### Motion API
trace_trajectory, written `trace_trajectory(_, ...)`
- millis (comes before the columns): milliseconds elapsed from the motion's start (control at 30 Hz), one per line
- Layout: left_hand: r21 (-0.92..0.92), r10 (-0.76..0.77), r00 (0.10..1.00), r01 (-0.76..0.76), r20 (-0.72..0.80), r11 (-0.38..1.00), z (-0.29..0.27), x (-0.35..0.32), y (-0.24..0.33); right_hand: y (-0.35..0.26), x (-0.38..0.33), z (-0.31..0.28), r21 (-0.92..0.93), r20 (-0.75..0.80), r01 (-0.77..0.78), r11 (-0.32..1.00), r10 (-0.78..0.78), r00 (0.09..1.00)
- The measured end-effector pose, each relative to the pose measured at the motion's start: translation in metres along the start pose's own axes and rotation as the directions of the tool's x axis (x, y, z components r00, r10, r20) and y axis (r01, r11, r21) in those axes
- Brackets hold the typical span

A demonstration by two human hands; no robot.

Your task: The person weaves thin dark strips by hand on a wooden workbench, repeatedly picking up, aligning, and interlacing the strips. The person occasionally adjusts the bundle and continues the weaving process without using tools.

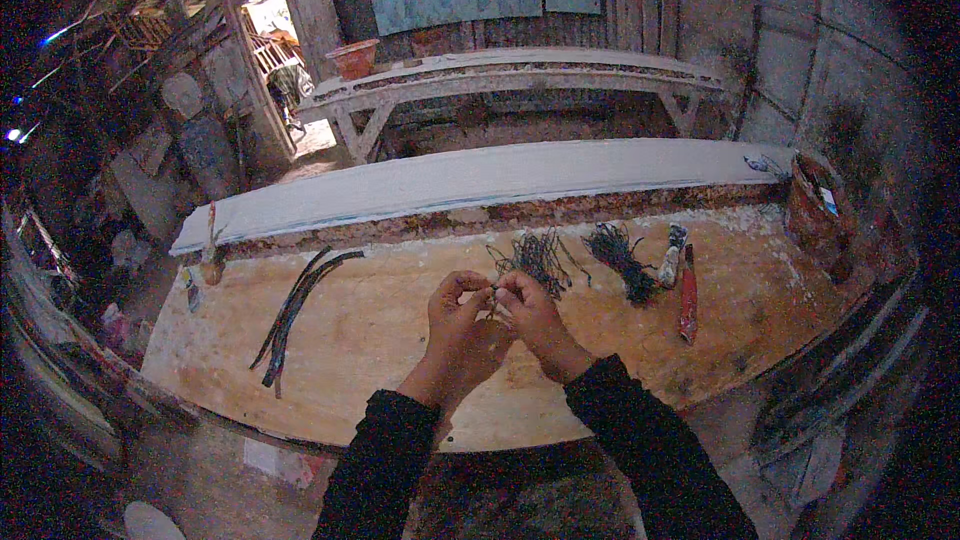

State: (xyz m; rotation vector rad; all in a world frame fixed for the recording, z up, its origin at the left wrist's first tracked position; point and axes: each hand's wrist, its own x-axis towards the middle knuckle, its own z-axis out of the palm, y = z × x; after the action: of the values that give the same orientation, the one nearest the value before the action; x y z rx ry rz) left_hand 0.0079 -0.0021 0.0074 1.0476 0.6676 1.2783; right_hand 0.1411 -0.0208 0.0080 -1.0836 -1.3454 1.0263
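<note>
My left hand (466,318) and my right hand (540,325) meet over the middle of the wooden board (380,380), fingertips pinched together. Between them is a thin dark strand (494,289), mostly hidden by the fingers. Just beyond my right hand lies a loose tangle of dark cords (543,258). To its right is a tighter bundle of dark cords (622,258), then a small whitish bundle (673,252). A red tool with a long, flat handle (688,305) rests beside that. Several long black strips (300,312) lie together left of my hands.
A raised whitish plank (480,175) runs along the board's far side. At the right end stands a brownish bucket (815,205); an upright stick (211,230) is at the left. Farther back are a long bench (520,70), a reddish basin (353,60) and a bright doorway (275,35).
</note>
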Motion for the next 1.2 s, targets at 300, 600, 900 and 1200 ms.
trace_trajectory(300, -0.282, -0.098, 0.990, 0.122, 0.099, 0.951, -0.005, 0.007, -0.004, -0.015, 0.001, -0.008, 0.565, 0.259, -0.377, 0.734, 0.275, 0.926)
trace_trajectory(600, -0.130, -0.125, 0.987, 0.137, 0.099, 0.982, 0.009, -0.005, 0.022, 0.004, 0.006, -0.015, 0.568, 0.239, -0.306, 0.764, 0.203, 0.950)
trace_trajectory(900, -0.215, -0.240, 0.963, 0.261, 0.121, 0.941, 0.015, -0.011, 0.035, -0.027, -0.003, -0.014, 0.494, 0.246, -0.430, 0.756, 0.353, 0.903)
trace_trajectory(1200, -0.355, -0.310, 0.920, 0.381, 0.241, 0.854, 0.004, 0.000, 0.017, -0.006, 0.005, -0.014, 0.467, 0.189, -0.302, 0.831, 0.240, 0.952)
